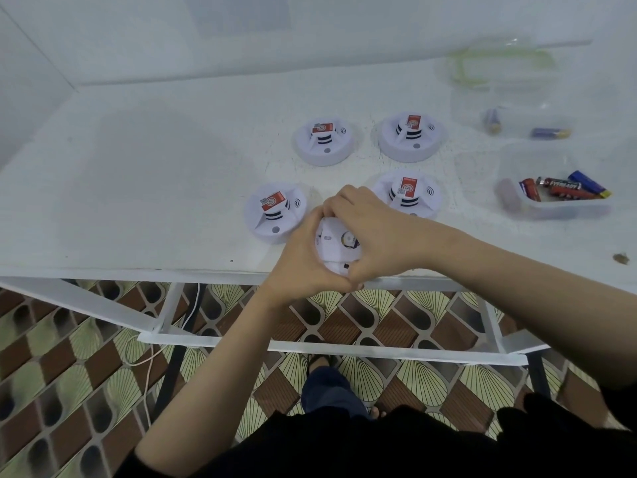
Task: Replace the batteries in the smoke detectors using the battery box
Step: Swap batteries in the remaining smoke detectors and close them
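smoke detector [332,244] is held in both my hands, just over the near edge of the white table [138,184]. the side that faces me looks flat, with a small round coloured spot on it. my left hand [303,260] curls round its left side and bottom, and my right hand [372,232] curls round its right side and top. my fingertips meet at the far edge, so both hands grip it. four more detectors sit on the table just behind it, each with a red sticker on top: the near left one [275,212], the near right one [408,193], the far left one [324,141] and the far right one [412,136]. well off to the right is the clear battery box [551,205] with red and blue batteries [565,189] lying in it. behind that is a second clear box [517,112] with two purple batteries [551,133] in it, apart from each other
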`<state>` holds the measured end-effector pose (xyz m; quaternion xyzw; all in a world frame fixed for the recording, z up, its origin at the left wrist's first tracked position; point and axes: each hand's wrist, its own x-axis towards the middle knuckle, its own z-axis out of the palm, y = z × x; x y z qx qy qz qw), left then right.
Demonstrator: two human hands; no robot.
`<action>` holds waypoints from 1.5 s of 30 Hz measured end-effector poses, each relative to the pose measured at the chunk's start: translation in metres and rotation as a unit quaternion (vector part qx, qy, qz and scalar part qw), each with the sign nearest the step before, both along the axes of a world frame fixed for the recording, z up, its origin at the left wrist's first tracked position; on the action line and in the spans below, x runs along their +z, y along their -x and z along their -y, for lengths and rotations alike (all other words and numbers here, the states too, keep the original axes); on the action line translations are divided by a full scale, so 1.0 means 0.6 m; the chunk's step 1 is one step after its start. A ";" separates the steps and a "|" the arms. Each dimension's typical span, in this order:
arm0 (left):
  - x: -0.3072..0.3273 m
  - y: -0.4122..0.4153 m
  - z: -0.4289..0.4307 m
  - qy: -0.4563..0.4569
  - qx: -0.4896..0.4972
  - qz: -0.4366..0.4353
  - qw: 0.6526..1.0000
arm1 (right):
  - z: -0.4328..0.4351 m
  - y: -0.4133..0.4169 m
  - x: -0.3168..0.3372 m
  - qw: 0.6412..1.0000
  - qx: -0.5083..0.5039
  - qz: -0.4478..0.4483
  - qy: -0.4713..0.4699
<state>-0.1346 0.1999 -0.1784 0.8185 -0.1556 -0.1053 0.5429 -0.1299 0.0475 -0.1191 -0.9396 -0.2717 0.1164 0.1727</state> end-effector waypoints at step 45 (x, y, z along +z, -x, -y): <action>0.043 0.006 -0.060 0.006 0.037 0.070 0.997 | 0.049 -0.124 0.028 0.970 -0.123 -0.001 -0.209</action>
